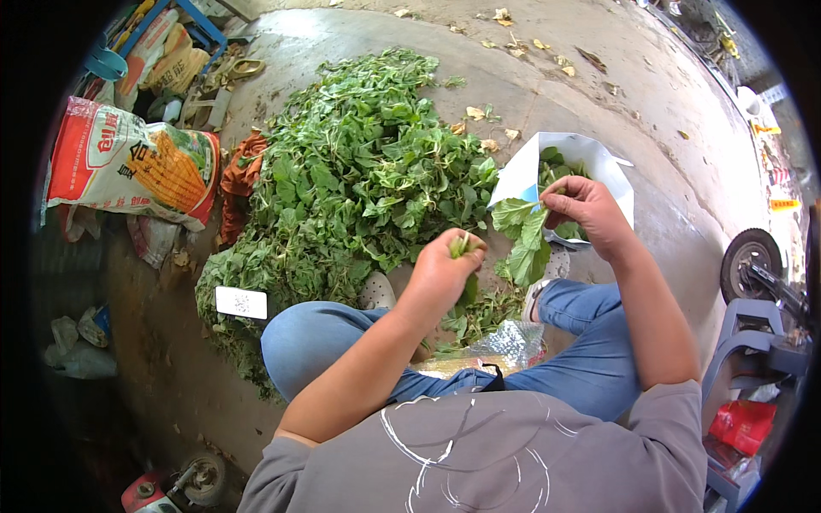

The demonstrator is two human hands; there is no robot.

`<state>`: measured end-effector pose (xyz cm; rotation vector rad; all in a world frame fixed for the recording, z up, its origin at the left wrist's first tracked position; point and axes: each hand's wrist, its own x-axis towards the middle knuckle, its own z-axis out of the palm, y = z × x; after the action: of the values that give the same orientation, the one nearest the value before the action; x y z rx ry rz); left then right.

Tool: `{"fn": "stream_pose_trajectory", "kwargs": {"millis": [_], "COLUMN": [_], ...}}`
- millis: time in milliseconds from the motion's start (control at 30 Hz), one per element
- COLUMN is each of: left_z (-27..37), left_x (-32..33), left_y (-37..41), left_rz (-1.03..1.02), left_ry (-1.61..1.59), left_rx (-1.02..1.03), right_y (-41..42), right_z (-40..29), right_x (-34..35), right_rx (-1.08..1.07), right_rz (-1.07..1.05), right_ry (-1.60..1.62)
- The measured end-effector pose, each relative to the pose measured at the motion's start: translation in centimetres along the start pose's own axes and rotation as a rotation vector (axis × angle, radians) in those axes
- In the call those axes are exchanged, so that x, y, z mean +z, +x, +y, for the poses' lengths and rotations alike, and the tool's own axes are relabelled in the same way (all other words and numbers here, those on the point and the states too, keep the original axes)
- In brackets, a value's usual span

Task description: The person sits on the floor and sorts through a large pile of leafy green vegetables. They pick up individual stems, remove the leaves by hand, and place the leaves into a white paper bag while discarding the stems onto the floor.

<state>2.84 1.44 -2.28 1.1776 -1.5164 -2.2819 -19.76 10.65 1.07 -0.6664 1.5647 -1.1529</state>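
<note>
My left hand (449,258) is closed around a small bunch of leafy green stems (466,246), a leaf hanging below the fist. My right hand (585,208) pinches a sprig of leafy greens (530,238) between thumb and fingers, its broad leaves drooping toward my left hand. Just behind the right hand stands a white bag (606,157), its mouth spread, with green leaves (555,168) inside. A large heap of leafy greens (359,167) covers the floor in front of me. Loose trimmings (490,314) lie between my feet.
A phone-like white card (241,302) bearing a printed code rests on the heap's near left edge. Left of the heap are an orange cloth (242,179) and a printed fertilizer sack (135,163). A wheeled vehicle (750,266) stands at right. Dry leaves (503,16) dot the concrete floor.
</note>
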Motion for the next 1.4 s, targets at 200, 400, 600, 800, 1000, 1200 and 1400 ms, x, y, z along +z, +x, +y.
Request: {"fn": "stream_pose_trajectory", "kwargs": {"millis": [200,400,600,800,1000,1200,1400], "left_z": [0.3,-0.9,-0.2,0.1,0.7,0.3,0.5], "left_x": [0.3,1.0,1.7,1.4,1.8,2.0,2.2], "left_y": [0.8,1.6,1.6,1.9,1.6,1.6,1.4], "left_rz": [0.002,-0.135,-0.109,-0.229,-0.308,-0.331,-0.353], "left_ry": [-0.231,0.027,0.132,-0.201,-0.177,-0.127,-0.118], "left_rx": [0.043,0.199,0.091,-0.132,-0.230,-0.246,-0.247], "right_y": [-2.8,-2.1,-1.6,-1.0,-1.1,-1.1,-1.1], "right_z": [0.7,1.2,1.4,1.8,1.8,2.0,1.9], "right_x": [1.1,2.1,1.5,0.3,0.2,0.5,0.9], "right_rx": [-0.009,0.080,0.191,0.207,0.187,0.159,0.164], "right_rz": [-0.044,-0.214,-0.249,-0.216,-0.257,-0.296,-0.304], "right_ry": [0.082,0.035,0.027,0.121,0.012,-0.026,-0.042]}}
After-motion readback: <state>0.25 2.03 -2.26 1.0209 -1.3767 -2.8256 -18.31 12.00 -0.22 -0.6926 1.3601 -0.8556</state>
